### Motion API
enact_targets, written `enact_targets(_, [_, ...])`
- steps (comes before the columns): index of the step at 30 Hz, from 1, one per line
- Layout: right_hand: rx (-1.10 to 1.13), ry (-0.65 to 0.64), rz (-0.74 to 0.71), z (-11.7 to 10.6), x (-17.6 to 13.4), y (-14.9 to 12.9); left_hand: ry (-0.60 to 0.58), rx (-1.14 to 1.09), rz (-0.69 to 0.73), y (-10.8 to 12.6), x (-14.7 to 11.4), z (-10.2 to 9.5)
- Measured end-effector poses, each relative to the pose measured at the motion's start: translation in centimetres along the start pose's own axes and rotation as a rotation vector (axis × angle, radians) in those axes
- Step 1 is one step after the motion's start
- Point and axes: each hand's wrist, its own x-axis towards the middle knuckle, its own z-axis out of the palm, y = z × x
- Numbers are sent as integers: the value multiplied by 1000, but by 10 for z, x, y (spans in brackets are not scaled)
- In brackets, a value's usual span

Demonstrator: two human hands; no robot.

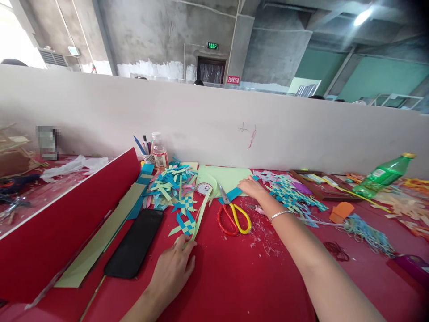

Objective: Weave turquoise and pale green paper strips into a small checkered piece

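My left hand (174, 264) is closed on the end of a long pale green paper strip (201, 213), low in the middle of the table. The strip runs up past a round white tape roll (203, 188). Close to those fingers lie small woven blue-and-green paper pieces (186, 222). My right hand (252, 186) reaches far forward, its fingers bent over a blue paper strip (233, 194) at the edge of a pale green sheet (221, 175). Scissors (231, 213) with one red and one yellow handle lie between my hands, blades slightly apart.
A black phone (134, 243) and long paper strips (103, 232) lie left, beside a red divider (73, 223). Paper scraps (170, 183), a clear bottle (159, 152) and a pen cup (148, 158) stand behind. Rightward are woven strips (288, 192), a tray (321, 190) and a green bottle (385, 174).
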Motion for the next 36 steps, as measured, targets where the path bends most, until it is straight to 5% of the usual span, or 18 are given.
enact_targets(6, [-47, 88, 25, 1, -7, 16, -11, 8, -16, 0, 0, 0])
enact_targets(15, [-55, 5, -26, 13, 9, 5, 22, -20, -21, -2, 1, 6])
enact_targets(23, [-48, 16, 135, 7, 8, 21, 19, 9, -27, -2, 2, 6])
enact_targets(31, [-17, 306, 310, -40, -33, 38, 146, 18, -10, -4, -1, 11])
enact_targets(36, [147, 621, 211, -72, -86, -9, 354, -130, -71, -3, 1, 1])
